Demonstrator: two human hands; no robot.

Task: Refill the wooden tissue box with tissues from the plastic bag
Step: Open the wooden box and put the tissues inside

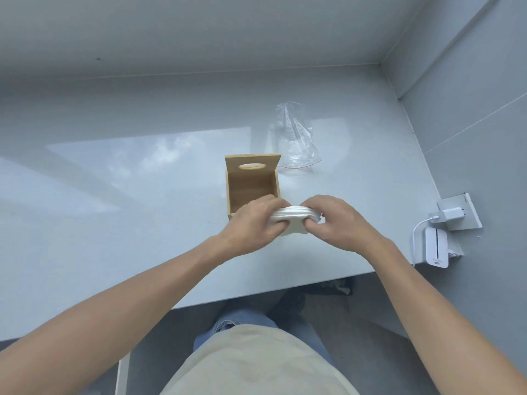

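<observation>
Hands, left hand (253,220) and right hand (336,220), pinch a tissue stack (293,213) at frame center, before the open wooden tissue box (252,185).

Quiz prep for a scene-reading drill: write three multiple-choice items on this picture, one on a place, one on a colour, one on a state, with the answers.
1. Where does the plastic bag lie relative to the wooden tissue box?
A. Behind it, to the right
B. Inside it
C. In front of it, at the table edge

2. What colour is the strip along the bag's mouth?
A. Blue
B. Red
C. Green

3. What state is the box's lid in?
A. Shut flat
B. Lying off on the table
C. Open, standing up at the back

Answers:
1. A, the bag lies farther back on the table and to the right.
2. B, a thin red line shows at the bag's near edge.
3. C, the slotted lid stands upright behind the open, empty-looking box, while the left hand and right hand squeeze the tissue stack in front.
</observation>
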